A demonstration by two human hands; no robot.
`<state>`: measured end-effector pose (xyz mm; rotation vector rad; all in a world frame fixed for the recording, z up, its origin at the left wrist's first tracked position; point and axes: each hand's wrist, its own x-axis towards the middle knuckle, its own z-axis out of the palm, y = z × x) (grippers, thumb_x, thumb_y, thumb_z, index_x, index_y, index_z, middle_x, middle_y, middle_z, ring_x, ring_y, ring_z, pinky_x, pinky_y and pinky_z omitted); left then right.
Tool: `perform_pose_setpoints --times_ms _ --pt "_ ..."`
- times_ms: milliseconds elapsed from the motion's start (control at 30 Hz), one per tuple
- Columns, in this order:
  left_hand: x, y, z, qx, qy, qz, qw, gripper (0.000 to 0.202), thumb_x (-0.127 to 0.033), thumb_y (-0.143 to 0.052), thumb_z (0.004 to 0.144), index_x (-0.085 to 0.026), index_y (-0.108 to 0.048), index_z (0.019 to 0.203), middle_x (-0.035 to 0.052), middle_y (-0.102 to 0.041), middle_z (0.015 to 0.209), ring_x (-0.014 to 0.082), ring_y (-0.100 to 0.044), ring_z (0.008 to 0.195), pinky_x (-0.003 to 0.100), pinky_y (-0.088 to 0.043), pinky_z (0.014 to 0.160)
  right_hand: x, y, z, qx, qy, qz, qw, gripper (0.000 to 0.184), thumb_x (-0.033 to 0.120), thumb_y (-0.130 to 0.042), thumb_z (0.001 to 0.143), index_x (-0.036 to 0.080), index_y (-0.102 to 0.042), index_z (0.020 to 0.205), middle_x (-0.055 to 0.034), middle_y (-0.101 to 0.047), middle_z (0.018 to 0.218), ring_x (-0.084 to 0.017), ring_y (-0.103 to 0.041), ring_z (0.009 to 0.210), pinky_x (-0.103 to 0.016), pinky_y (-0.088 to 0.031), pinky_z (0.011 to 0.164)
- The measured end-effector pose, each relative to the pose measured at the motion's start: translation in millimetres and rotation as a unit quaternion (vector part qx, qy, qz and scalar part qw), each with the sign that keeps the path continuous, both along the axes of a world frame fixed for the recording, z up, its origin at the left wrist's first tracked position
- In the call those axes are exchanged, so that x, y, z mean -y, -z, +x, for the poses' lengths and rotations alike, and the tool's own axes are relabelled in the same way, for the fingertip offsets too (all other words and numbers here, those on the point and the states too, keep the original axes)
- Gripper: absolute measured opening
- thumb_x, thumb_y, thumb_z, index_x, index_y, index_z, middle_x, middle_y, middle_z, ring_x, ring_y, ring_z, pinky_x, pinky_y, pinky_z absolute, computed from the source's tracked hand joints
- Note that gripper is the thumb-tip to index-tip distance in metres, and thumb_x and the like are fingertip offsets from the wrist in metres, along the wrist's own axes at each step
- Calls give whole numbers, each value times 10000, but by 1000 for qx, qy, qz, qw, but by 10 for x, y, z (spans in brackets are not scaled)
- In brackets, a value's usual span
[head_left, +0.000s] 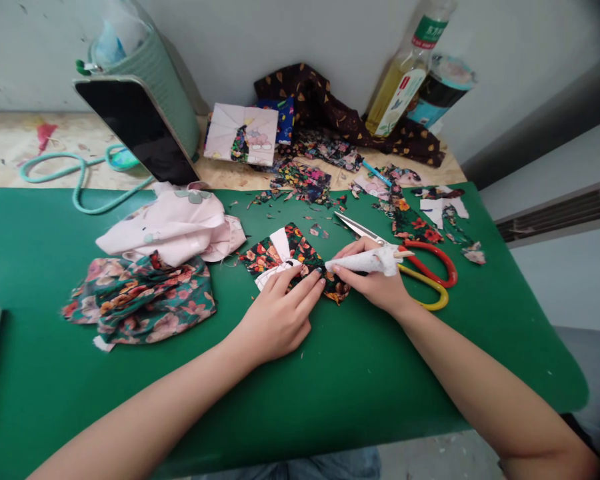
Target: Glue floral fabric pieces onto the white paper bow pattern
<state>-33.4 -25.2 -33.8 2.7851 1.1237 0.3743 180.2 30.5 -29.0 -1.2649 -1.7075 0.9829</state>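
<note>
A square patchwork of floral and white fabric [307, 257] lies on the green mat, partly covered by my hands. My left hand [283, 312] rests on its near edge, palm down, fingers stretched out and pressing on the cloth. In my right hand [375, 283] is a white cone-shaped applicator [363, 261], gripped between thumb and fingers, its narrow tip pointing left onto the patchwork. A thin wooden stick shows at its wide end. Scissors with red and yellow handles [430, 301] lie open beneath and behind my right hand.
Crumpled pink cloth [180, 223] and green floral cloth [150, 303] lie left. A phone [143, 130] leans against a teal holder [173, 87]. At the back are a folded patchwork square [243, 133], dark brown cloth [305, 90], fabric scraps [305, 180] and an oil bottle [397, 87].
</note>
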Motion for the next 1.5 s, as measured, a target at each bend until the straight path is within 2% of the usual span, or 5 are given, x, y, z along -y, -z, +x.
perform_pose_setpoints --times_ms 367,567,867,1133,1500 --pt "2 1 12 2 -1 -8 1000 538 -206 -494 876 -54 -502 1392 138 -514 1446 369 -400 1295 512 -408 1063 -8 -26 3 -18 -15 -46 999 245 369 -766 749 247 -554 750 -7 -716 743 -179 -659 620 -329 -546 546" --pt "-1 6 10 0 -2 -5 1000 538 -217 -486 883 -49 -498 1394 133 -510 1450 374 -397 1293 515 -409 1058 -10 -19 10 -34 -24 -56 998 243 345 -774 747 239 -555 756 -8 -714 760 -168 -659 610 -317 -547 542" --pt "4 1 11 2 -10 5 1000 525 -203 -471 886 -46 -510 1385 134 -529 1433 376 -410 1278 519 -425 1041 -22 -33 1 -67 -47 -82 993 292 413 -788 729 237 -558 758 -18 -725 810 -166 -667 614 -323 -568 540" --pt "11 3 15 0 -11 7 1000 533 -213 -476 885 -48 -504 1390 134 -525 1436 376 -410 1280 515 -426 1042 -25 -25 11 -19 -20 -38 999 252 398 -770 746 238 -576 759 -22 -735 786 -192 -689 689 -344 -571 621" --pt "10 4 12 -5 -15 -9 1000 535 -222 -472 894 -67 -488 1405 130 -505 1455 364 -409 1291 512 -408 1054 -70 34 91 -23 0 -8 1000 254 368 -780 742 231 -566 754 -29 -733 803 -215 -702 744 -375 -559 706"
